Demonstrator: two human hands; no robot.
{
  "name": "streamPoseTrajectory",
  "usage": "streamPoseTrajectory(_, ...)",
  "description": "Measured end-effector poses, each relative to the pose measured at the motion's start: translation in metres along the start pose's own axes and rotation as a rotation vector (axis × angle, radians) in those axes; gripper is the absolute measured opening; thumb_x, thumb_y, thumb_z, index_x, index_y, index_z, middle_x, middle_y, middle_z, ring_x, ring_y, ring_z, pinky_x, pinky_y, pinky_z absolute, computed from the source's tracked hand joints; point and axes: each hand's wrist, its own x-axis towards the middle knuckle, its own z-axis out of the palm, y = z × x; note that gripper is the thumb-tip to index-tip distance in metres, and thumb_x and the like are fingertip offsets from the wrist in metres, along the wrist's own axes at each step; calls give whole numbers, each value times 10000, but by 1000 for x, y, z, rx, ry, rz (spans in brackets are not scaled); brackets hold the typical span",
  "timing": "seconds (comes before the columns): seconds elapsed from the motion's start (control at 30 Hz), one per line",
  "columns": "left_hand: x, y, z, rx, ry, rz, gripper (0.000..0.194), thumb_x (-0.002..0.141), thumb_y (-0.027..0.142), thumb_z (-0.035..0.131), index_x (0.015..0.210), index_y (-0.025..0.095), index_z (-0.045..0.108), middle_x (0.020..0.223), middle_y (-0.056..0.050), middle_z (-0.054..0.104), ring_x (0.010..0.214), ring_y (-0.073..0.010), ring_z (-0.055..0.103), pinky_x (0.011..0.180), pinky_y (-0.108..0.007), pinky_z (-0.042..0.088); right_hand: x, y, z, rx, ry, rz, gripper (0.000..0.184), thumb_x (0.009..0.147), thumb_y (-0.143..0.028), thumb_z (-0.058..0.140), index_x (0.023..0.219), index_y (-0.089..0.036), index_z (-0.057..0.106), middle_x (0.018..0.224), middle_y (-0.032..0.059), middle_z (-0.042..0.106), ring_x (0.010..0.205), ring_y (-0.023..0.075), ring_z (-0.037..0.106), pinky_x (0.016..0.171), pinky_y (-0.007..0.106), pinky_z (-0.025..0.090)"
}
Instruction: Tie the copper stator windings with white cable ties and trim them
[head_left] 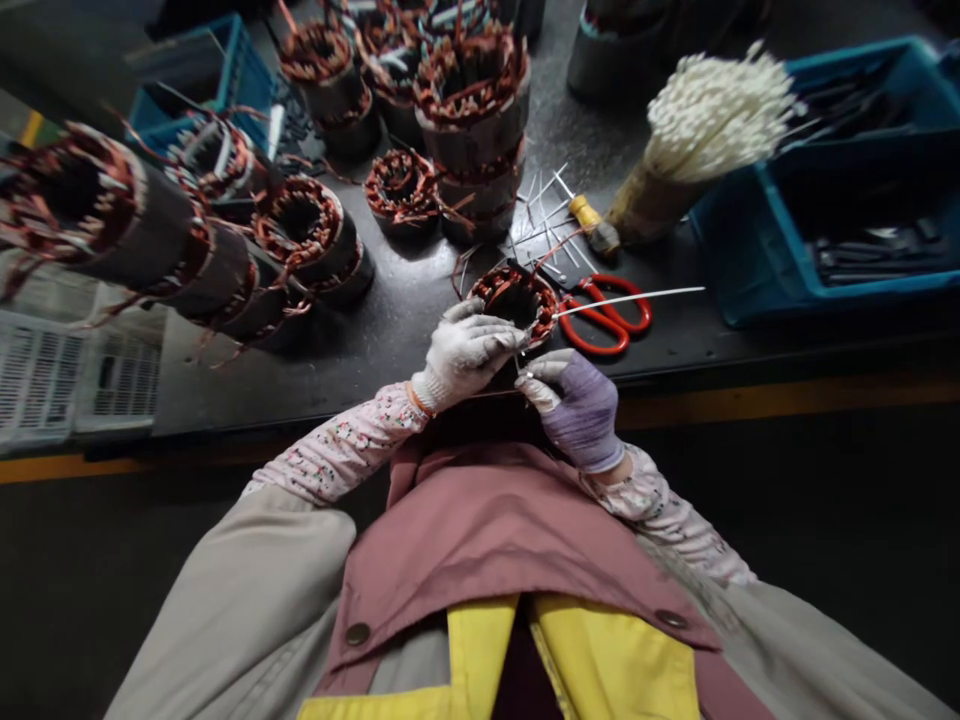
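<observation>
A small motor stator (516, 292) with red-brown copper windings stands near the table's front edge. My left hand (469, 350), in a white glove, is closed at its near left side, with fingers along the rim. Close to the near right rim, my right hand (577, 405), in a purple glove with whitish fingertips, pinches a thin pale lead whose exact kind is hard to make out. A long thin white sleeve (637, 299) sticks out to the right from the windings. Beside the stator lie red-handled scissors (611, 335), partly under that sleeve.
Several stacked stators (472, 130) stand at the back and left. A yellow-handled screwdriver (589, 215) lies among loose white sleeves (544, 225). To the right are a bundle of white sleeves (716, 110) and a blue bin (787, 245) with dark strips. Another blue bin (251, 85) sits back left.
</observation>
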Motion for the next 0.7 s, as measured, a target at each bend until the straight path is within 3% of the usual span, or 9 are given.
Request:
streamPoseTrajectory(0.23, 1, -1, -1, 14, 18, 68, 227, 961, 313, 501, 919, 237, 711, 930, -20, 786, 934, -137, 728, 1008, -381, 447, 15, 15, 5, -120, -41, 40, 120, 835, -298, 675, 742, -223, 676, 728, 26, 693, 693, 178, 654, 664, 306, 543)
streamPoseTrajectory(0.47, 2, -2, -1, 24, -7, 62, 259, 973, 328, 472, 920, 244, 711, 929, -16, 786, 930, -135, 728, 988, -376, 466, 15, 5, -1, -75, -84, 9, 120, 854, -274, 658, 747, -221, 670, 758, 24, 706, 720, 164, 663, 688, 287, 541)
streamPoseTrajectory(0.7, -1, -6, 1, -7, 15, 80, 254, 977, 311, 464, 928, 241, 704, 964, -14, 783, 963, -135, 722, 1016, -378, 453, 20, 12, 3, -60, -166, 113, 162, 840, -304, 663, 719, -195, 667, 703, 20, 688, 643, 154, 634, 641, 280, 514)
